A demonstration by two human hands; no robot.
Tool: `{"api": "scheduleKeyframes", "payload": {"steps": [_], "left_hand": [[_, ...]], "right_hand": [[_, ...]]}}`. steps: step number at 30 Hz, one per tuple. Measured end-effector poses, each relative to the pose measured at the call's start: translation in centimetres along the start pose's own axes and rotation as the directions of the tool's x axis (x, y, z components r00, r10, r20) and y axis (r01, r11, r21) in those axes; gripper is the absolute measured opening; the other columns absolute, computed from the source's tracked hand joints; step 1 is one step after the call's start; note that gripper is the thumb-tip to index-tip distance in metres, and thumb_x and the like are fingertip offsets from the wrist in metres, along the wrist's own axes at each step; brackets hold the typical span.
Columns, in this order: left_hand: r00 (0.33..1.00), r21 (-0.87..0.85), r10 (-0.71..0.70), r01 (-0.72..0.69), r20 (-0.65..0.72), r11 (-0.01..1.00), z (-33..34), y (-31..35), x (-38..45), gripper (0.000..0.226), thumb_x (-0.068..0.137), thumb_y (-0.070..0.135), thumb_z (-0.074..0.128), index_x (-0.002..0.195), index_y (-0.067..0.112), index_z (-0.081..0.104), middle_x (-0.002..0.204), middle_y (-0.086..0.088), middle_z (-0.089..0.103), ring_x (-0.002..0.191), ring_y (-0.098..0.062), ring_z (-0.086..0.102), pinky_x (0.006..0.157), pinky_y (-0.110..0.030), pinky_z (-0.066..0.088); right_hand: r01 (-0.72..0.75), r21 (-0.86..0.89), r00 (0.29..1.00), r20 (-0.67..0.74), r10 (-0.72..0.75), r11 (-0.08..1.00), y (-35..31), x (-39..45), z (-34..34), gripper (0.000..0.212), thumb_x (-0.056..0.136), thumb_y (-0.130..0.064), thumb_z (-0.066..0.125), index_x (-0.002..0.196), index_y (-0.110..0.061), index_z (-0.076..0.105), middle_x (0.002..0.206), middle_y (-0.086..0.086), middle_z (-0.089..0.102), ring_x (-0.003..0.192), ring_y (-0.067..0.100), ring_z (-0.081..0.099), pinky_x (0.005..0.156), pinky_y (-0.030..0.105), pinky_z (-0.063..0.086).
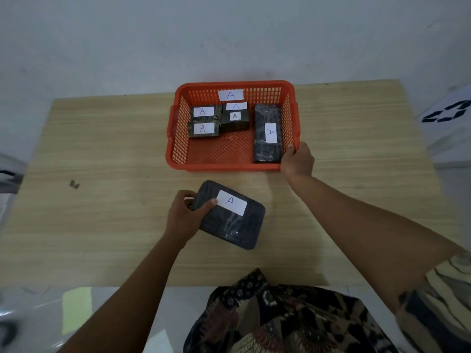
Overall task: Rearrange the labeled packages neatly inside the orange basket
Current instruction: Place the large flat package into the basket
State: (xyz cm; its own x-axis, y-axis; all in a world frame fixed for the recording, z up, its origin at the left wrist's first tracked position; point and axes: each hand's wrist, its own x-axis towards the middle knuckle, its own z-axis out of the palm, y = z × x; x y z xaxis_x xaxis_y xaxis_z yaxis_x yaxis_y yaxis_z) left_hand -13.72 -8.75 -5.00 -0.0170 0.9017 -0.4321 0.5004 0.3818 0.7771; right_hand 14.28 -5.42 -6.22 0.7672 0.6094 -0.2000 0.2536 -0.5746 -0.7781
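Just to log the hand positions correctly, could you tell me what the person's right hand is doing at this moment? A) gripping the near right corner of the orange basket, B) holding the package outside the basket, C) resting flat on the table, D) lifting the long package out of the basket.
A: the right hand is closed on the near right corner of the orange basket.

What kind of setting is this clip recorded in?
Probably a plain indoor sorting station, not a home kitchen or shop: a bare wooden table against a blank white wall, an orange basket of packages marked "A", and a recycling-symbol sign at right.
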Motion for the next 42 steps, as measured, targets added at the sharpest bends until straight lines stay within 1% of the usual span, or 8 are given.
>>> {"api": "scheduleKeyframes", "payload": {"steps": [3,6,11,14,22,30,35,42], "left_hand": [[0.994,-0.022,0.102,-0.101,0.041,0.995,-2.2,1.9,0.1,0.054,0.064,0.051,0.086,0.108,0.028,0.066,0.092,0.003,0.076,0.076,-0.011,0.075,0.061,-0.029,0.062],[0.983,-0.072,0.178,-0.18,-0.039,0.981,-3.7,4.0,0.7,0.054,0.063,0.055,0.084,0.109,0.029,0.071,0.092,0.003,0.077,0.079,-0.011,0.076,0.066,-0.032,0.062],[0.959,-0.22,0.146,-0.201,-0.244,0.955,-3.3,7.4,3.1,0.04,0.075,0.052,0.077,0.108,0.029,0.072,0.095,0.005,0.077,0.085,-0.011,0.075,0.076,-0.037,0.063],[0.955,-0.222,0.123,-0.186,-0.27,0.957,-1.9,9.1,5.1,0.035,0.078,0.05,0.074,0.106,0.029,0.071,0.095,0.006,0.076,0.087,-0.012,0.074,0.08,-0.04,0.062],[0.944,0.064,0.178,-0.167,-0.276,0.984,0.1,10.6,9.6,0.043,0.087,0.046,0.067,0.123,0.023,0.063,0.115,-0.003,0.072,0.102,-0.022,0.069,0.09,-0.045,0.058],[0.978,0.155,0.055,-0.023,-0.201,0.988,1.3,10.1,11.9,0.045,0.091,0.039,0.064,0.127,0.012,0.061,0.124,-0.01,0.067,0.111,-0.029,0.064,0.096,-0.043,0.052],[0.979,0.35,0.006,0.067,-0.203,0.934,1.0,9.8,12.7,0.052,0.089,0.041,0.065,0.126,0.004,0.058,0.127,-0.017,0.063,0.114,-0.036,0.061,0.098,-0.049,0.05],[0.977,0.46,0.151,-0.064,-0.153,0.886,2.3,9.5,11.9,0.049,0.093,0.026,0.063,0.133,0.004,0.046,0.129,-0.023,0.057,0.118,-0.041,0.056,0.101,-0.051,0.047]], "right_hand": [[0.025,0.027,1.0,-0.001,-0.025,0.999,0.2,0.1,0.0,0.032,0.104,-0.028,0.041,0.11,-0.003,0.06,0.108,0.017,0.066,0.098,0.032,0.061,0.061,0.016,0.025],[0.038,0.046,0.999,-0.009,-0.037,0.998,0.3,0.1,0.0,0.036,0.104,-0.03,0.039,0.112,-0.001,0.06,0.111,0.02,0.066,0.101,0.035,0.06,0.062,0.019,0.021],[0.059,0.063,0.998,-0.017,-0.058,0.996,0.3,-0.1,-0.1,0.037,0.105,-0.029,0.038,0.112,0.001,0.06,0.109,0.022,0.066,0.099,0.036,0.06,0.06,0.019,0.02],[0.07,0.065,0.998,-0.005,-0.07,0.995,0.3,-0.1,-0.2,0.036,0.105,-0.028,0.038,0.111,0.0,0.059,0.103,0.02,0.066,0.087,0.03,0.057,0.059,0.02,0.02],[0.04,0.071,0.999,-0.008,-0.039,0.997,0.7,-0.2,0.2,0.033,0.105,-0.033,0.036,0.108,-0.009,0.059,0.08,-0.005,0.05,0.066,0.013,0.043,0.058,0.021,0.025],[0.043,0.082,0.999,-0.028,-0.041,0.996,0.9,-0.3,0.3,0.029,0.104,-0.035,0.036,0.105,-0.015,0.058,0.071,-0.02,0.047,0.061,0.002,0.044,0.061,0.025,0.03],[0.067,0.084,0.997,-0.053,-0.063,0.994,0.9,-0.4,0.5,0.028,0.105,-0.03,0.038,0.105,-0.011,0.059,0.069,-0.02,0.046,0.06,0.004,0.044,0.058,0.021,0.028],[0.062,0.081,0.996,-0.067,-0.057,0.995,1.0,-0.3,0.5,0.028,0.104,-0.032,0.039,0.106,-0.013,0.059,0.069,-0.02,0.048,0.061,-0.005,0.044,0.057,0.021,0.027]]}}
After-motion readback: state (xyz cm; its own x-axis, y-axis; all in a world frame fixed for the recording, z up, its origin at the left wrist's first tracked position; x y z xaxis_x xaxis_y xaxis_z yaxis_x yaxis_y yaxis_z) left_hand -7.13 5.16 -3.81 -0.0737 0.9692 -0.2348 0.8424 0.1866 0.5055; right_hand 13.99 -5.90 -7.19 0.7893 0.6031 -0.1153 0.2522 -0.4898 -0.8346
